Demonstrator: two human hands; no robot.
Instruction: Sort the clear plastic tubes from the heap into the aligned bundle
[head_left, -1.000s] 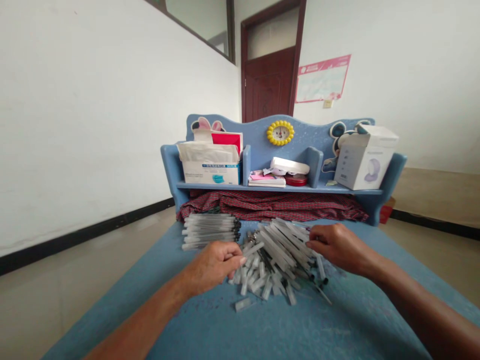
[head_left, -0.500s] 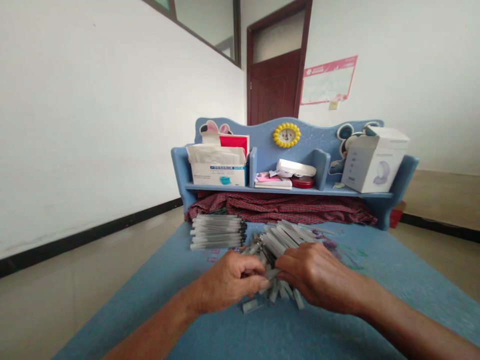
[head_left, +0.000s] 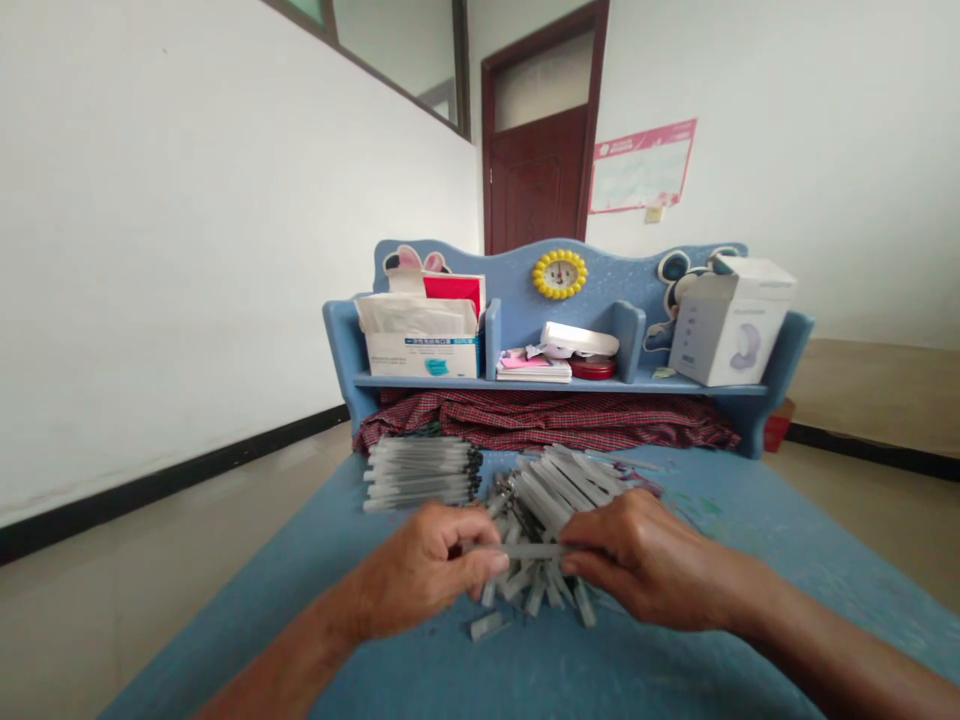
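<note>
A loose heap of grey-white pen barrels and small caps [head_left: 551, 490] lies in the middle of the blue desk [head_left: 675, 660]. Both hands hover just above the heap's near edge and share one pen [head_left: 531, 551], held level between them. My left hand [head_left: 427, 575] pinches its left end with fingers curled. My right hand [head_left: 645, 560] pinches its right end. A single cap [head_left: 486, 626] rests on the desk below the hands. A tidy row of assembled pens [head_left: 420, 472] lies to the left of the heap.
A blue shelf unit [head_left: 562, 345] stands at the desk's far end with a mask box [head_left: 421, 345], a yellow clock [head_left: 559, 274], papers and a white carton [head_left: 727, 320]. Red checked cloth [head_left: 547, 420] lies under it. Floor drops off on both sides.
My hands came together from opposite sides of the heap. They lifted one pen and now hold it level between them.
</note>
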